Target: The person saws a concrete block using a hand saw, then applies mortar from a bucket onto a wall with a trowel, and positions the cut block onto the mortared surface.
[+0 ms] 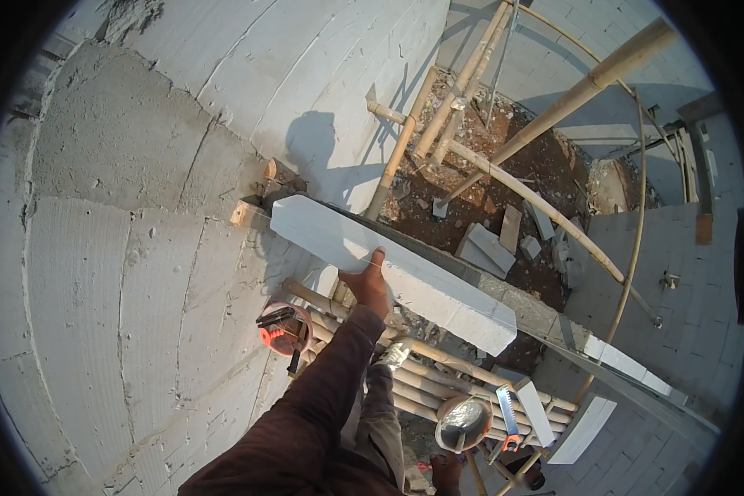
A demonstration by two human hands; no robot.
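A long white aerated concrete block (388, 277) lies along the top of a narrow wall, its far-left end near the grey wall. My left hand (369, 285) grips its near edge, thumb up on the block and the other fingers mostly hidden. My right hand (446, 474) is low at the bottom edge, beside my leg; its fingers do not show clearly. Below the block, on bamboo poles (417, 393), sit a bucket (463, 423) with grey, shiny contents and a handsaw (508, 413) with a blue-and-white blade and orange handle.
A pink bucket of tools (285, 331) stands at left against the block wall (140, 273). White block pieces (583, 430) lie at the platform's right end. Beyond the narrow wall, bamboo scaffold poles (554, 107) cross above rubble and broken blocks (488, 248). My shoe (395, 354) is on the poles.
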